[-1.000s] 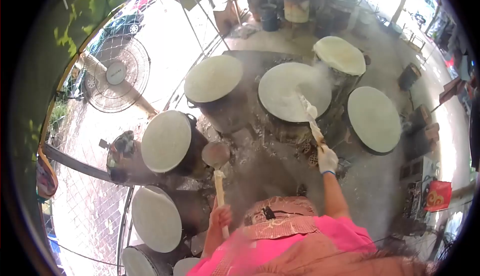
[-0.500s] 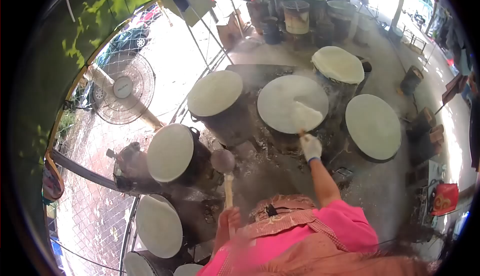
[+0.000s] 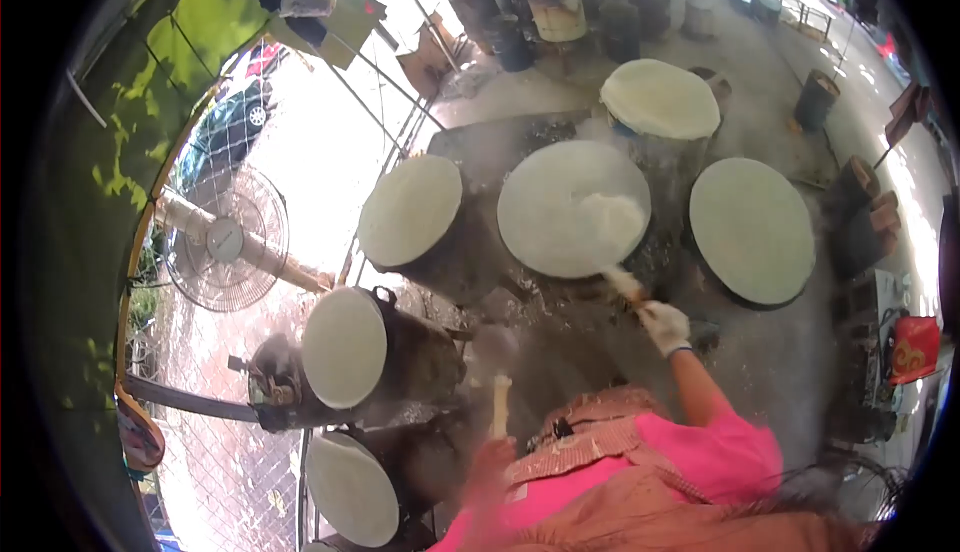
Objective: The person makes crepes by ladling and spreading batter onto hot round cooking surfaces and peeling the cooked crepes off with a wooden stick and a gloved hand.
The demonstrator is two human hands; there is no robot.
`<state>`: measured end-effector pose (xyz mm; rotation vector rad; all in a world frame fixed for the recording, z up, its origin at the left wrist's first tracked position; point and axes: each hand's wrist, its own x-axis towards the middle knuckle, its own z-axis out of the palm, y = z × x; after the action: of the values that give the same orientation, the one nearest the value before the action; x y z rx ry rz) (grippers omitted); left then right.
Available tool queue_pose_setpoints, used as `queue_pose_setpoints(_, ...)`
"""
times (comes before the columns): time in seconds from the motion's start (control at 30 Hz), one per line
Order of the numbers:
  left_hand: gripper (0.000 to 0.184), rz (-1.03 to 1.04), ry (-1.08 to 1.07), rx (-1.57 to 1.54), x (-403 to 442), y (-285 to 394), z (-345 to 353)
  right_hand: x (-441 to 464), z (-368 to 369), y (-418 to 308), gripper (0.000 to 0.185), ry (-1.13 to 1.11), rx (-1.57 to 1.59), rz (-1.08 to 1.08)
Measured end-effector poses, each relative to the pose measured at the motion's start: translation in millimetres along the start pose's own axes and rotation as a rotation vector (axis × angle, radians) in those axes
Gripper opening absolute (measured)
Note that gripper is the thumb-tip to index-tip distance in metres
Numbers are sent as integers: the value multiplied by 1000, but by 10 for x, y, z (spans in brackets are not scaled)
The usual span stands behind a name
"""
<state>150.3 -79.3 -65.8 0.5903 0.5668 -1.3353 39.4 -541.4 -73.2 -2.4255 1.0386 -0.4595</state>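
My gloved right hand (image 3: 665, 325) is closed around the wooden handle of a white-coated spatula (image 3: 624, 284). The spatula reaches the near rim of a round, white-topped pot (image 3: 545, 207). A thicker white patch lies on the right half of that top, and I cannot tell where the blade ends. Lower down, my bare left hand (image 3: 490, 457) grips the pale handle of a ladle (image 3: 501, 407). The ladle's dark round head points away from me and is smeared by motion and haze. Steam hangs around both hands.
White-topped pots stand at the left (image 3: 412, 210), near left (image 3: 344, 347), lower left (image 3: 352, 489), right (image 3: 752, 232) and back right (image 3: 660, 99). A standing fan (image 3: 226, 240) is by the wire fence. Several drums (image 3: 555, 7) stand at the back. A red bag (image 3: 914, 349) hangs at the right.
My right hand has drawn the spatula back toward me and to the right, across the pot's near rim. My left hand still holds the ladle. The whole view has shifted.
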Motion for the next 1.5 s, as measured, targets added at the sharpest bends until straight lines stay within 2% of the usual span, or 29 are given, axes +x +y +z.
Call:
queue_pose_setpoints(0.07, 20, 58, 129, 165, 75, 58, 238, 467, -116, 361, 22, 83, -2, 88)
queue_pose_setpoints(0.1, 18, -92, -46, 161, 155, 153, 121, 773, -274, 146, 25, 118, 8, 165)
queue_pose_setpoints(0.13, 19, -243, -230, 141, 239, 189, 149, 1069, -295, 0, 27, 194, 151, 148)
queue_pose_setpoints(0.17, 18, -375, -262, 18, 402, 205, 194, 1247, -220, -105, 28, 170, 124, 129)
queue_pose_setpoints(0.2, 18, -411, -333, -25, 454, 141, 282, 1224, -39, -85, 25, 128, 112, 10)
queue_pose_setpoints(0.27, 19, -467, -498, -79, 596, 161, 481, 614, -110, -109, 26, -150, -176, -163)
queue_pose_setpoints(0.3, 24, -282, -79, 140, 515, 151, 423, 228, -100, 13, 29, -127, -72, -108)
queue_pose_setpoints(0.33, 25, -209, 32, 152, 520, 89, 397, 61, -107, 218, 31, -102, 32, -58)
queue_pose_setpoints(0.43, 25, -217, -30, 38, 537, -56, 381, 877, 180, 662, 36, 143, 420, 201)
queue_pose_setpoints(0.47, 25, -231, -51, 15, 541, -88, 386, 1368, -115, 323, 38, 83, 192, 258)
queue_pose_setpoints(0.5, 25, -235, -61, -3, 546, -119, 410, 1864, -68, 277, 39, 179, 216, 146)
queue_pose_setpoints(0.53, 25, -223, -62, -17, 514, -131, 442, 2344, -43, 253, 36, 83, 233, 114)
queue_pose_setpoints(0.6, 25, -204, -43, -16, 429, -101, 454, 2535, -423, -78, 33, 17, 302, 185)
queue_pose_setpoints(0.63, 25, -193, -37, -12, 388, -77, 431, 2512, -344, 87, 33, 88, 407, 75)
queue_pose_setpoints(0.67, 25, -181, -41, -11, 369, -51, 403, 2446, -85, 296, 33, 164, 299, -15)
queue_pose_setpoints(0.7, 25, -171, -52, -12, 372, -35, 364, 2250, 228, 494, 33, 63, 109, -31)
queue_pose_setpoints(0.73, 25, -159, -56, -18, 368, -54, 301, 1946, 409, 296, 31, 62, 761, 350)
queue_pose_setpoints(0.8, 25, -161, -67, -27, 325, 0, 242, 1546, 412, -236, 33, 34, 655, 239)
queue_pose_setpoints(0.87, 25, -176, -92, -38, 299, 81, 231, 1464, 159, -282, 32, -95, 378, 49)
queue_pose_setpoints(0.93, 25, -174, -121, -50, 270, 187, 263, 1412, -204, -143, 28, 45, 664, 245)
queue_pose_setpoints(0.97, 26, -177, -139, -51, 281, 235, 258, 1420, -247, -148, 23, 153, 1147, 402)
queue_pose_setpoints(1.0, 26, -176, -154, -49, 284, 275, 257, 1213, -309, -126, 20, 26, 1272, 618)
queue_pose_setpoints(1.07, 26, -191, -181, -55, 305, 376, 263, 900, 390, -71, 17, 46, 1200, 514)
queue_pose_setpoints(1.13, 26, -197, -198, -58, 330, 414, 271, 690, 649, -323, 20, -75, 1101, 549)
queue_pose_setpoints(1.17, 26, -201, -204, -62, 340, 415, 249, 682, 582, -339, 28, -150, 999, 533)
queue_pose_setpoints(1.27, 26, -180, -207, -58, 367, 514, 247, 964, 119, -60, 33, 24, 539, 204)
queue_pose_setpoints(1.33, 26, -165, -194, -54, 397, 565, 211, 1373, -49, 162, 32, 154, 386, 293)
queue_pose_setpoints(1.37, 26, -158, -197, -50, 422, 604, 210, 1550, -86, 186, 23, 231, 139, 243)
queue_pose_setpoints(1.5, 26, -185, -281, -51, 527, 778, 127, 1639, 49, 94, 12, 73, -223, -218)
